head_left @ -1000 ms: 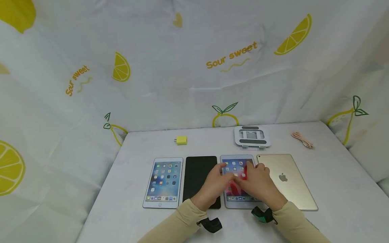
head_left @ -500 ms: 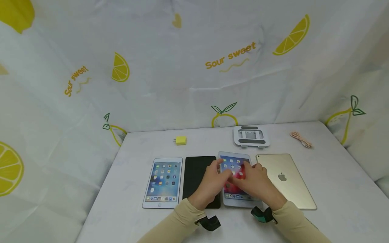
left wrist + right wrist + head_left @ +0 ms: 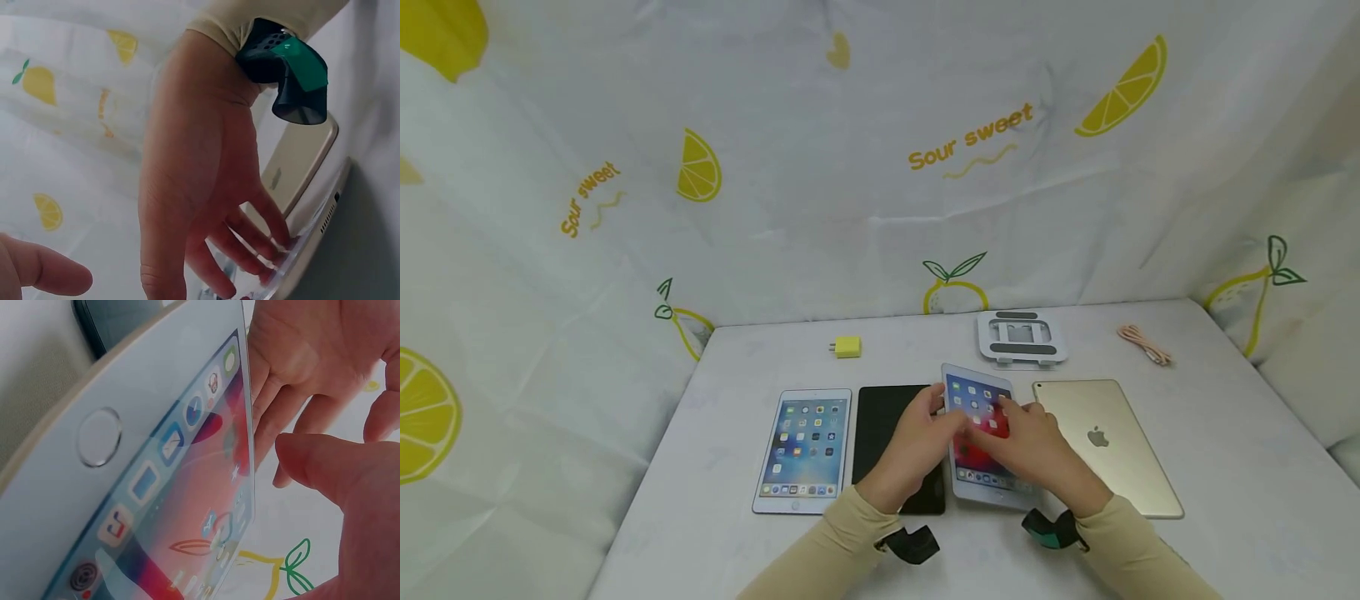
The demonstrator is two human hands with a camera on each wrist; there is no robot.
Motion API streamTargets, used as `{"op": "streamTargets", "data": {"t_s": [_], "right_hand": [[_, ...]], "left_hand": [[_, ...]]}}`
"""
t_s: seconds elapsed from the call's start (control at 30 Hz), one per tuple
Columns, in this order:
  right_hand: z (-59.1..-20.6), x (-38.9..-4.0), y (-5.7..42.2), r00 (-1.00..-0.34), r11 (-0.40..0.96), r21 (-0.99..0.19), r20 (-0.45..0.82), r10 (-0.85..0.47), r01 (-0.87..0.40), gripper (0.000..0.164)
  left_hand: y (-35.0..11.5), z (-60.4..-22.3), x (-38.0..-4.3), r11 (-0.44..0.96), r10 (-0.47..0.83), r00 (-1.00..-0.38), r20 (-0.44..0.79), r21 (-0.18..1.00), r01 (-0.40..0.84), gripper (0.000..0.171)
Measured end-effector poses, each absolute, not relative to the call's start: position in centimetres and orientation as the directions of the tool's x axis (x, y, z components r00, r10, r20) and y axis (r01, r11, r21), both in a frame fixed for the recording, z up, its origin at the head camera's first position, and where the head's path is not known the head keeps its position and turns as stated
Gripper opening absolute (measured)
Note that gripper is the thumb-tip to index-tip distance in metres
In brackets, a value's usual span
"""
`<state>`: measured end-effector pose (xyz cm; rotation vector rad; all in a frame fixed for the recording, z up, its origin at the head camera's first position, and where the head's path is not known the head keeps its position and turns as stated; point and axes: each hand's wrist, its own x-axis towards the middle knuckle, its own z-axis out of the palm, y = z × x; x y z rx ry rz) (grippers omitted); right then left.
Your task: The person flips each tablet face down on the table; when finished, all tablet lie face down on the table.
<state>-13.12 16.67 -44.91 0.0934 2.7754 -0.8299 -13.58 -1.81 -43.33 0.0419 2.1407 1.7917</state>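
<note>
A white-framed small tablet with a lit red-and-blue home screen (image 3: pixel 981 437) sits third in a row of four on the white-covered bench (image 3: pixel 1225 467), its far end tilted up off the surface while the near end, with the round home button, stays low. Its long axis runs away from the person. The left hand (image 3: pixel 917 442) grips the tablet's left long edge, fingers curled against it; the right hand (image 3: pixel 1033 450) holds the right side, fingers spread over the screen and thumb near the edge. Both hands bracket the tablet from either side, about equally near.

Just left lies a black dark-screened tablet (image 3: pixel 887 425), partly under the left forearm, and further left a white tablet showing app icons (image 3: pixel 805 450). To the right lies a gold tablet, back up (image 3: pixel 1105 446). Beyond stand a grey folding stand (image 3: pixel 1021 337), a yellow charger plug (image 3: pixel 847 347) and a coiled pink cable (image 3: pixel 1144 343).
</note>
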Motion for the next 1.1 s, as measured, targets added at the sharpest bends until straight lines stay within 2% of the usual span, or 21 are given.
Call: {"op": "streamTargets", "data": {"t_s": [0.5,1.1], "right_hand": [[-45.0,-13.0,16.4,-0.966,0.789,-0.604,-0.253,-0.059,0.11,0.103],[-44.5,-12.9,16.0,-0.951,0.735,-0.665,-0.295,-0.096,0.132,0.106]], "left_hand": [[-2.5,-42.5,-13.8,0.183,0.259,-0.938,-0.228,0.966,-0.184,0.073],[-3.0,-41.7,-13.8,0.149,0.299,-0.931,-0.209,0.974,-0.17,0.071]]}}
